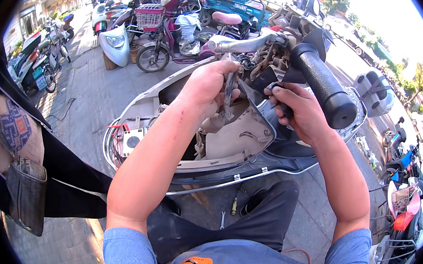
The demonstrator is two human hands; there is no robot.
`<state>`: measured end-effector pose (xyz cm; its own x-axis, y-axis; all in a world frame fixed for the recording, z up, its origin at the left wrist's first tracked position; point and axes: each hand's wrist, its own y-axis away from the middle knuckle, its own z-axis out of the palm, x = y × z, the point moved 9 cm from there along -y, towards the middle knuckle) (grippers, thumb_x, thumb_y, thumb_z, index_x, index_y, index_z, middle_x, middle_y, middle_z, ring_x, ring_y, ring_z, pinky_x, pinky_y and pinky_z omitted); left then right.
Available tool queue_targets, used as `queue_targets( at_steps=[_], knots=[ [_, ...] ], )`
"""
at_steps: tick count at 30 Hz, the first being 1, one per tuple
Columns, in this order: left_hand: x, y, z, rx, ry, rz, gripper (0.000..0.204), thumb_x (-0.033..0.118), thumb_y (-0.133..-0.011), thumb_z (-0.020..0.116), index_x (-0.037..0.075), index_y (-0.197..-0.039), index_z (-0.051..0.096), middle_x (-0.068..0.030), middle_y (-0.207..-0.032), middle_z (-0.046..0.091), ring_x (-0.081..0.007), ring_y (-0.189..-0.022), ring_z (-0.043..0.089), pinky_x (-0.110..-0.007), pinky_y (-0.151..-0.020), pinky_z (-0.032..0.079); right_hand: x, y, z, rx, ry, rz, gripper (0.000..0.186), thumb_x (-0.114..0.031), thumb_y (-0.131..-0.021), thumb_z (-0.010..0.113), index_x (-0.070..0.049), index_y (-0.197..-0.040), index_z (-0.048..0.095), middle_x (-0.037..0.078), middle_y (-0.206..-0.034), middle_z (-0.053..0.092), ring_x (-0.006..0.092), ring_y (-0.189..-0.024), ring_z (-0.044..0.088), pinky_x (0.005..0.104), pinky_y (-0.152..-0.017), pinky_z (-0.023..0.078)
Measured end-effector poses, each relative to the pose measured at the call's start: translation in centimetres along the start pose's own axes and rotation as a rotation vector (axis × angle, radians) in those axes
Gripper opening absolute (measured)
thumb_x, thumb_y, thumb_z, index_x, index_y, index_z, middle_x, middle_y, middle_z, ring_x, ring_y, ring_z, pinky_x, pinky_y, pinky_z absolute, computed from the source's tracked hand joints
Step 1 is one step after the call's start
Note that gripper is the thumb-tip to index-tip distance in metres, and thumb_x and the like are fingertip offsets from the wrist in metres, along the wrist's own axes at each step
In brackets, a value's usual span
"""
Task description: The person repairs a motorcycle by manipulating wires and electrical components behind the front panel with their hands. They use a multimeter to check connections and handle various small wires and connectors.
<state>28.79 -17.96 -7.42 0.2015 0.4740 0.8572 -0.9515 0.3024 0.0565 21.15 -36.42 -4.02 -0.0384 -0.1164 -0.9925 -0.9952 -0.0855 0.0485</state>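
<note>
A partly stripped scooter stands in front of me, its dusty beige inner panel [232, 137] exposed. My left hand [210, 88] is closed around a dusty wire bundle [228, 98] that hangs below the fingers. Close by on the right, my right hand [297, 105] pinches a small black part, mostly hidden by the fingers, so its kind is unclear. A black handlebar grip [326, 87] juts toward me just beyond that hand. Tangled wiring [263, 59] fills the uncovered area around the handlebar, past both hands.
A white box [134, 138] with red and black leads sits in the scooter's left end. On the ground lie a wrench [223, 220] and a yellow-handled tool [234, 205]. Someone in dark clothes [70, 179] stands at left. A purple scooter [178, 44] is parked behind.
</note>
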Motion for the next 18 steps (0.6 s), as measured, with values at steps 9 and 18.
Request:
queue_targets(
  at_steps=[9,18],
  knots=[
    [-1.3,1.5,-0.9,0.01,0.112,-0.056,0.021,0.017,-0.107,0.059,-0.001,-0.117,0.064,-0.0099,-0.098,0.071,-0.0168,-0.081,0.072,-0.034,-0.072,0.066,1.0,-3.7,1.9,-0.105,0.123,0.061,0.025,-0.029,-0.109,0.055,-0.007,-0.112,0.069,-0.004,-0.086,0.06,0.004,-0.064,0.048,0.0202,-0.053,0.036],
    [-3.1,1.8,-0.4,-0.063,0.115,-0.067,0.019,0.019,-0.109,0.058,0.003,-0.119,0.062,-0.0076,-0.101,0.072,-0.0167,-0.084,0.072,-0.036,-0.077,0.066,2.5,-6.6,2.9,-0.123,0.161,0.1,0.017,-0.028,-0.109,0.057,-0.014,-0.111,0.067,-0.005,-0.084,0.06,0.0028,-0.063,0.048,0.0184,-0.054,0.034]
  ],
)
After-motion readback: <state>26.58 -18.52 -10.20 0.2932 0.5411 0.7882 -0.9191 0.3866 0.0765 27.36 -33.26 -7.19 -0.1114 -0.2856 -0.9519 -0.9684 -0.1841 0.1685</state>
